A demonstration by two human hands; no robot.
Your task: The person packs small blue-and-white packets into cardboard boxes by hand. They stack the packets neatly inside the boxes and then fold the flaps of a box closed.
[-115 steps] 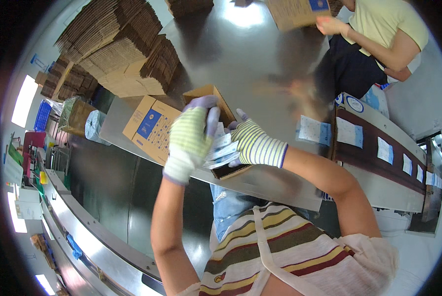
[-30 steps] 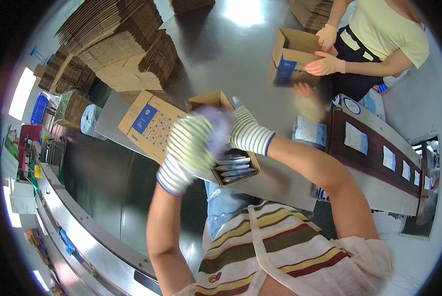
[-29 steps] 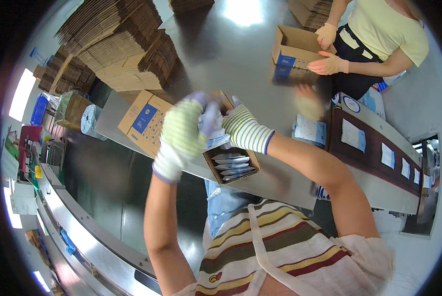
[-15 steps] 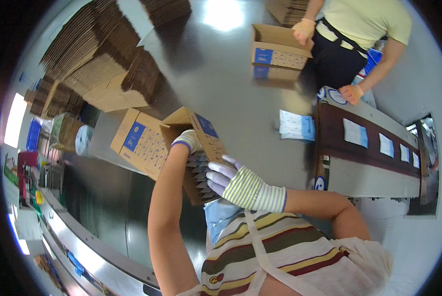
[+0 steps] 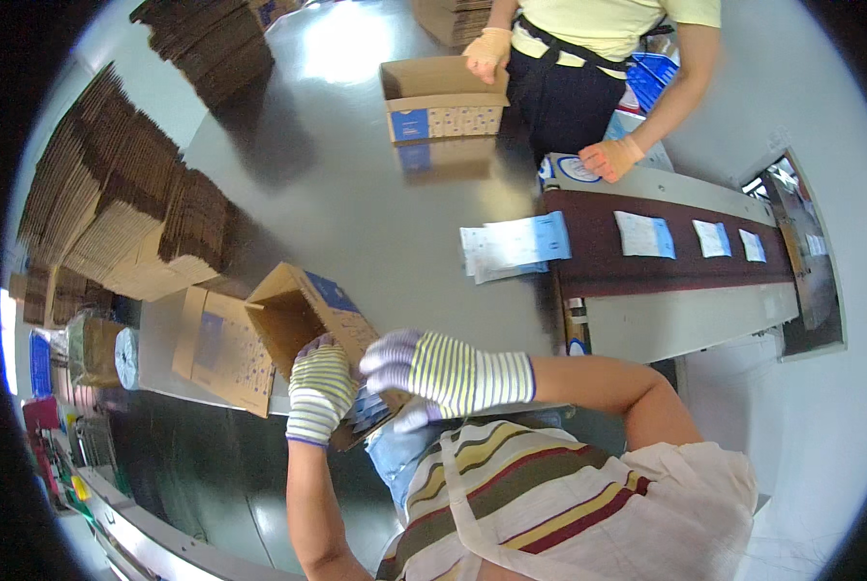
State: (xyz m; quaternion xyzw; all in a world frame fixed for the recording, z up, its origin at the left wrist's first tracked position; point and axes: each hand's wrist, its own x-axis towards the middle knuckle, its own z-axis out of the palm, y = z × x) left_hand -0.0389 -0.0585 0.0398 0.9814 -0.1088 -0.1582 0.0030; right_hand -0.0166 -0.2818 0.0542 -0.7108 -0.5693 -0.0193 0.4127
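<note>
An open brown cardboard box (image 5: 353, 332) with a blue printed panel stands tilted at the near edge of the table. Toward its near end, a row of blue-and-white packets (image 5: 366, 411) is partly visible. My left hand (image 5: 320, 389), in a striped knit glove, bends over the box's left side with its fingers curled; their tips are partly hidden. Across the right wall lies my gloved right hand (image 5: 443, 373), fingers stretched toward the opening and thumb apart, close to the packets.
Left of the box lies a flattened carton (image 5: 228, 351); tall stacks of folded cartons (image 5: 114, 208) rise behind. A conveyor (image 5: 598, 266) carries pouches (image 5: 644, 235), with several pouches (image 5: 513, 247) overlapping at its end. Across the table, a co-worker's hand (image 5: 488, 55) touches another open carton (image 5: 443, 97).
My left hand has drawn back from deep inside the box toward its near part. My right hand has shifted left over the wall. More pouches overlap at the conveyor's end. The view has turned.
</note>
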